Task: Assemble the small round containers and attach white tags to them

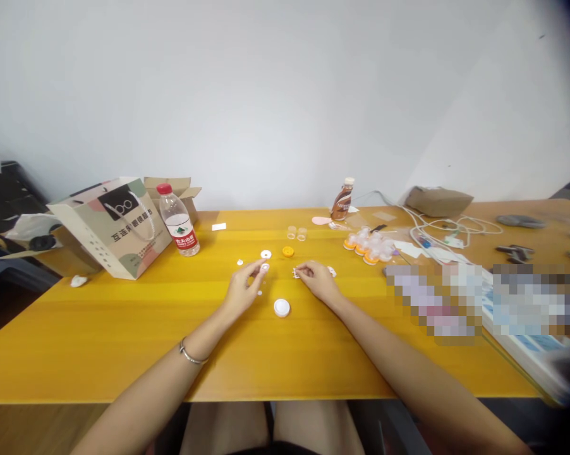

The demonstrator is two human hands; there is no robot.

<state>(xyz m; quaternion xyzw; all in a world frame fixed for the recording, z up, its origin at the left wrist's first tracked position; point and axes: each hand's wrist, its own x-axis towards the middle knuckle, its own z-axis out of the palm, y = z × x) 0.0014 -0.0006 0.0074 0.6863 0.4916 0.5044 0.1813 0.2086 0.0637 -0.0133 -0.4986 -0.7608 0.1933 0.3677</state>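
My left hand (242,287) pinches a small white round piece (265,268) between thumb and fingertips, above the yellow table. To the right, my right hand (319,280) has its fingertips closed on a small white toothed piece (295,273). A white disc with a dark centre (265,254) lies just beyond my left fingertips. Between the hands and farther back is a round orange-yellow part (288,251). Nearer to me sits a round white cap-like part (282,308). Another white piece (332,272) shows partly behind my right hand.
Two small clear cups (291,232) stand farther back. At left are a paper bag (133,234), a cardboard box (190,196) and a red-capped water bottle (178,224). A brown drink bottle (342,201), several orange-and-clear parts (368,246) and white cables (422,227) lie right.
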